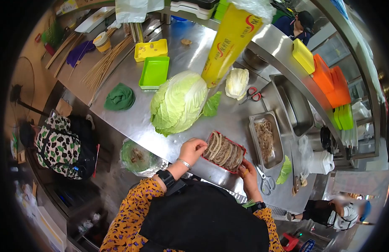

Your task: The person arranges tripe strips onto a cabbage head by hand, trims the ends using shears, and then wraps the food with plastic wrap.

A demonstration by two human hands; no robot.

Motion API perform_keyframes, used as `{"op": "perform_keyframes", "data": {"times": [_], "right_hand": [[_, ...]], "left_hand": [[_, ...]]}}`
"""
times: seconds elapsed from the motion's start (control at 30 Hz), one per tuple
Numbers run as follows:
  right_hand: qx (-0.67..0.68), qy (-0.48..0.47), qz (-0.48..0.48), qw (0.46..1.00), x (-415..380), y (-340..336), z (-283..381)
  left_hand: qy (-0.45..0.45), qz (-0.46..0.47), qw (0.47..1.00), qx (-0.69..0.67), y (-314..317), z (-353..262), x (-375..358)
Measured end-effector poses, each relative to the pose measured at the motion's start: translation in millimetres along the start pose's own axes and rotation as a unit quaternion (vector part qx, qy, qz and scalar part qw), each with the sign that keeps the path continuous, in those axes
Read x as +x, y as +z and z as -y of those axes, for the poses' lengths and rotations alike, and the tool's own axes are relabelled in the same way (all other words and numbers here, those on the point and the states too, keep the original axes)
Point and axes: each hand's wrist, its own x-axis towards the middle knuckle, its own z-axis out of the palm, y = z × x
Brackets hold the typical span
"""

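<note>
A small red tray (206,157) packed with rows of grey-brown strips (224,152) is right in front of me at the counter's near edge. My right hand (248,175) grips its right end. At the tray's upper left corner, my left hand (193,150) has thumb and fingers pinched together; whether anything is between them is hidden. To the right stands a steel pan (279,156) of looser brown strips (265,138), with silver-handled scissors (267,184) beside my right hand. A large napa cabbage (177,103) lies beyond the tray.
Behind the cabbage stands a tall yellow printed bag (228,44). A smaller cabbage (237,83), red-handled scissors (254,94), a green tray (154,73), a yellow tray (151,50), a green cloth (120,97) and skewers (105,67) share the counter. A lined bin (138,157) stands at the left.
</note>
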Motion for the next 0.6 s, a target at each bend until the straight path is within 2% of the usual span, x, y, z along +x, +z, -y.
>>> {"op": "perform_keyframes", "data": {"times": [0.03,0.1,0.23,0.3,0.43,0.5,0.6], "right_hand": [[-0.001,0.005,-0.005,1.0,-1,1,2],[-0.009,0.013,-0.008,1.0,-3,2,4],[-0.025,0.022,-0.013,0.999,-2,2,7],[-0.029,0.027,-0.017,0.999,-4,2,10],[-0.026,0.027,-0.034,0.999,-7,9,17],[-0.039,0.032,-0.04,0.998,-7,9,18],[-0.042,0.038,-0.04,0.998,-7,6,20]], "left_hand": [[-0.004,-0.005,1.0,-0.004,0,-2,0],[0.047,-0.014,0.997,0.052,1,-4,-1],[0.048,-0.022,0.998,0.038,2,-1,0],[-0.002,-0.032,0.998,-0.055,5,0,-1],[0.015,-0.032,0.996,-0.076,5,6,-1],[0.041,-0.022,0.999,-0.019,5,11,1],[0.063,-0.035,0.997,-0.016,4,14,2]]}}
